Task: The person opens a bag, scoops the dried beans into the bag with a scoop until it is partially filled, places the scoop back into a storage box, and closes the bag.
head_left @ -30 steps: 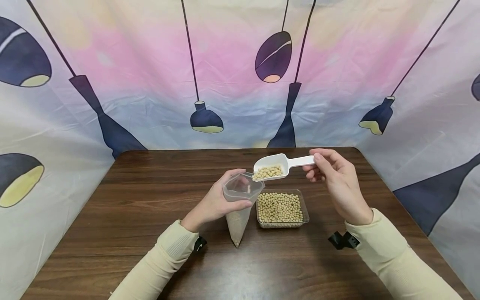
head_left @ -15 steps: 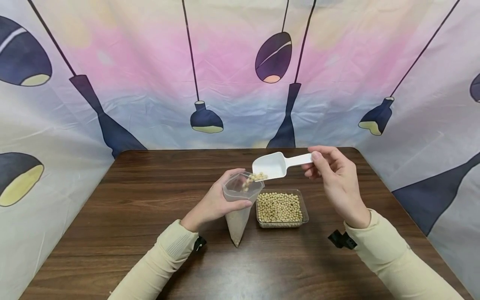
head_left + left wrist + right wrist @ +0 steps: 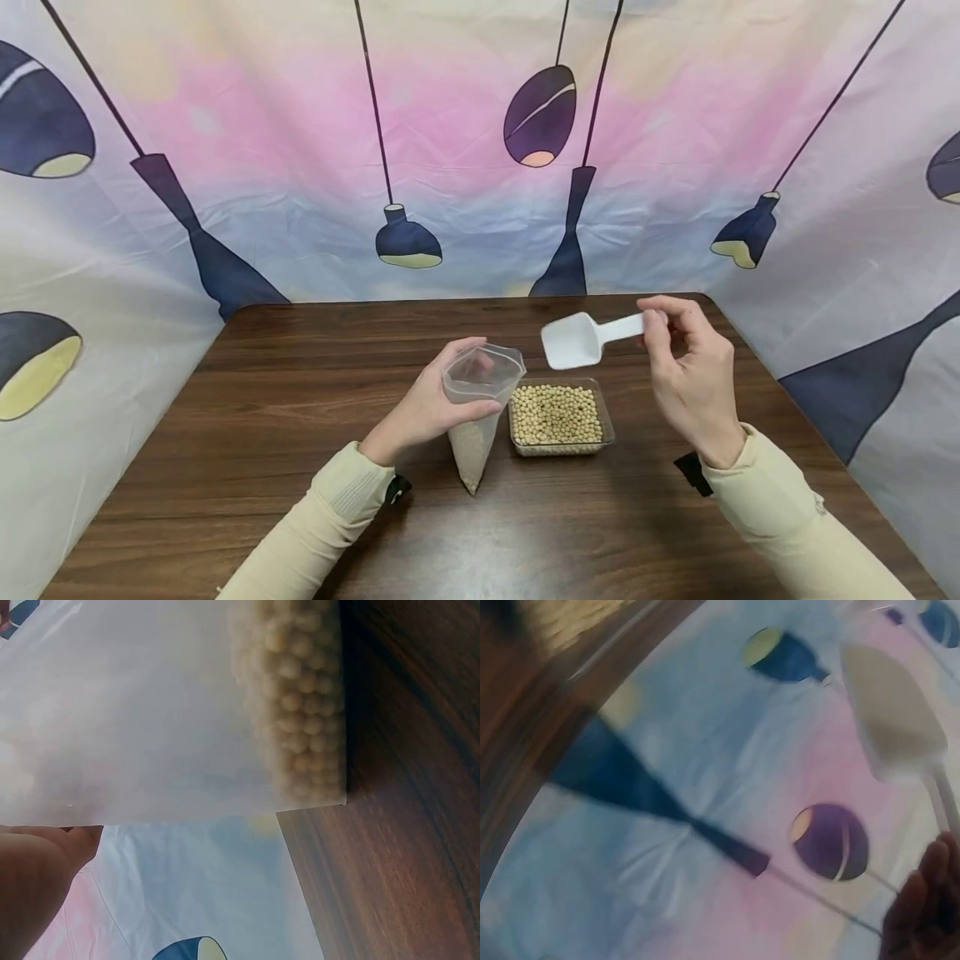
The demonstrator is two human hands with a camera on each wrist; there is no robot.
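My left hand (image 3: 431, 404) grips a translucent plastic bag (image 3: 480, 417) near its top, fingers behind and thumb in front, so its mouth stays spread. In the left wrist view, round pale beans (image 3: 304, 712) fill the bottom of the bag, close over the table. My right hand (image 3: 690, 375) pinches the handle of a white scoop (image 3: 573, 342), whose bowl is bare and tilted, up and to the right of the bag's mouth. Below the scoop, a clear plastic tub (image 3: 558, 450) full of the same beans stands right of the bag. The right wrist view is blurred.
The dark wooden table (image 3: 300, 375) reaches back to a pastel cloth backdrop (image 3: 480, 167) printed with hanging lamps. Black wrist straps (image 3: 397, 489) show at both cream sleeves.
The scoop tipped its beans into the bag, then moved right, away from the bag's mouth, with its bowl emptied. My left hand and the bag have stayed nearly still.
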